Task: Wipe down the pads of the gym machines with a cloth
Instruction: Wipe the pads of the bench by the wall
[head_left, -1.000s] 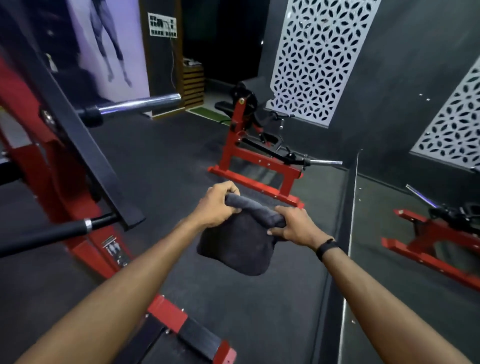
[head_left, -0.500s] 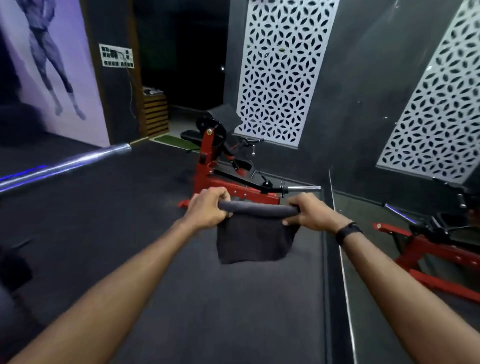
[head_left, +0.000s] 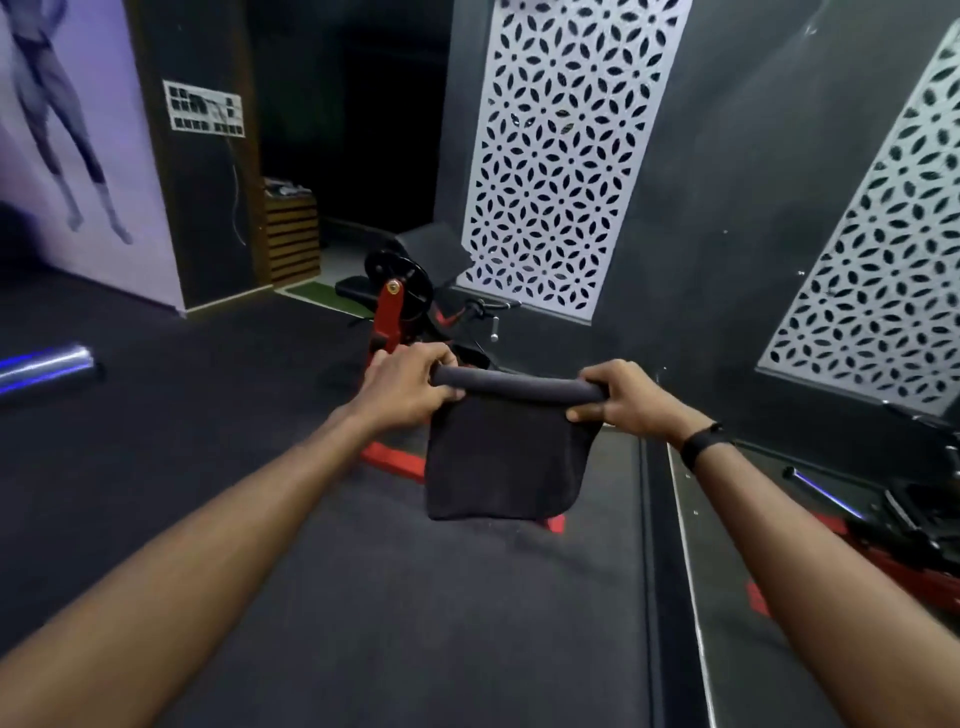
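A dark grey cloth (head_left: 498, 457) hangs in the air in front of me, its top edge rolled into a tube. My left hand (head_left: 408, 387) grips the roll's left end and my right hand (head_left: 618, 397) grips the right end, a black band on that wrist. Behind the cloth stands a red and black gym machine (head_left: 400, 306) on the dark floor, with a black seat pad (head_left: 356, 288) and a tilted back pad (head_left: 431, 241). The cloth hides its lower frame.
A mirror wall (head_left: 810, 545) on the right reflects another red machine. White patterned panels (head_left: 561, 156) hang on the dark wall. A chrome bar end (head_left: 47, 364) pokes in at the left. A wooden slatted cabinet (head_left: 291, 239) stands by the dark doorway.
The view has swung away from the red machine at the left toward the far machine. Both hands moved apart and pulled the bunched cloth out flat, its top edge rolled.
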